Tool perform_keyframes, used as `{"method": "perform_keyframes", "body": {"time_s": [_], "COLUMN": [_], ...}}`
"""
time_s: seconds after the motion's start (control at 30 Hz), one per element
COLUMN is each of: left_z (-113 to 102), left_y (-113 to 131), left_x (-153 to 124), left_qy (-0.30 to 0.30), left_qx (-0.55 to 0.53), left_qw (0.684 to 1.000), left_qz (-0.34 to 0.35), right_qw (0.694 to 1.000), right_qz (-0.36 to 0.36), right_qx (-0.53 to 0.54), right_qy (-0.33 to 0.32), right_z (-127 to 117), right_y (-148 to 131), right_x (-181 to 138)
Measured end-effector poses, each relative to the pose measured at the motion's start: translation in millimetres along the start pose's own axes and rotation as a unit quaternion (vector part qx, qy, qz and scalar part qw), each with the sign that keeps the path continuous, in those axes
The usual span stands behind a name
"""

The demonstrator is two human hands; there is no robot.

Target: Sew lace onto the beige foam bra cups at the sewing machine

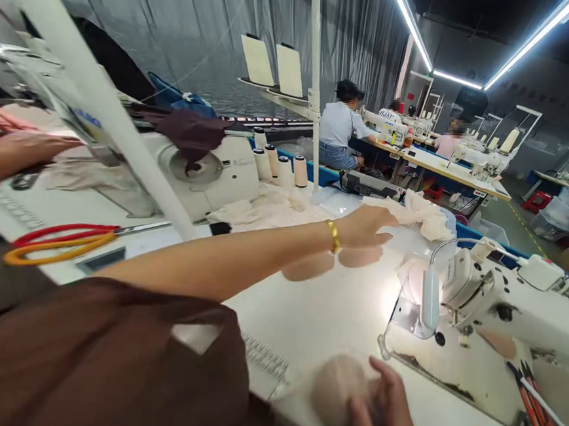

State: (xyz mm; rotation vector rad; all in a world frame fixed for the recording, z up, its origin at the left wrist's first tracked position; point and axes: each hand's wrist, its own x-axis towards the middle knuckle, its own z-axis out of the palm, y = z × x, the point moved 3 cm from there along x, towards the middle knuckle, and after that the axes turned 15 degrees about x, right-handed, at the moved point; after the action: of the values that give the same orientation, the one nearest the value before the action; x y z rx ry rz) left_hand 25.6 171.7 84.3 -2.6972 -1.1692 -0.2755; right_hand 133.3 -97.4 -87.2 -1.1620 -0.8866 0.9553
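My left hand (365, 227), a gold bracelet (332, 236) at its wrist, stretches across the white table. Its fingers are apart and reach to the edge of a heap of pale cream fabric (429, 216); whether they touch it I cannot tell. Beneath that wrist lie two flat, rounded beige pieces (308, 267). At the near edge, my right hand (390, 411) is closed on a beige, domed cup-shaped piece (338, 391), its thumb on the near side. The cup is slightly blurred.
A lit sewing machine (476, 287) stands right, with red-handled tweezers (538, 407) beside it. At left are scissors (65, 242), another sewing machine (209, 174), thread cones (282, 171) and a co-worker's arm (18, 153). A white pole (314, 110) rises ahead; people sit beyond.
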Motion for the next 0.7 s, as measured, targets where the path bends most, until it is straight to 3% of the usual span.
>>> {"method": "perform_keyframes", "body": {"time_s": [0.1,0.17,0.27,0.33,0.43,0.5,0.63,0.7], "left_z": [-7.4,-5.0,8.4,18.2,29.3,32.5,34.5,36.3], "left_y": [16.6,32.6,59.1,75.3,100.8,118.3,135.2,134.5], "left_x": [-94.7,-152.2,-216.9,-242.1,-255.4,-251.1,-223.9,-209.2], "left_qy": [0.030,0.011,-0.071,-0.118,-0.185,-0.195,-0.079,-0.026], "left_qx": [-0.126,-0.244,-0.400,-0.470,-0.574,-0.669,-0.842,-0.868], "left_qw": [0.992,0.969,0.904,0.858,0.775,0.696,0.497,0.445], "left_qz": [0.003,-0.044,-0.131,-0.172,-0.189,-0.174,-0.193,-0.218], "right_qw": [0.999,0.997,0.992,0.992,0.991,0.989,0.984,0.982], "right_qz": [0.028,0.054,0.062,0.047,0.019,0.007,0.006,0.017], "right_qx": [0.026,0.058,0.103,0.118,0.134,0.148,0.176,0.185], "right_qy": [-0.015,-0.027,-0.030,-0.021,0.005,0.016,0.027,0.027], "right_z": [-4.3,-6.4,-6.9,-6.0,-2.9,0.6,8.1,10.4], "right_y": [-16.0,-20.3,-24.0,-27.6,-34.8,-38.2,-36.0,-32.1], "right_x": [6.9,10.0,9.1,6.4,0.5,-5.0,-18.7,-24.3]}}
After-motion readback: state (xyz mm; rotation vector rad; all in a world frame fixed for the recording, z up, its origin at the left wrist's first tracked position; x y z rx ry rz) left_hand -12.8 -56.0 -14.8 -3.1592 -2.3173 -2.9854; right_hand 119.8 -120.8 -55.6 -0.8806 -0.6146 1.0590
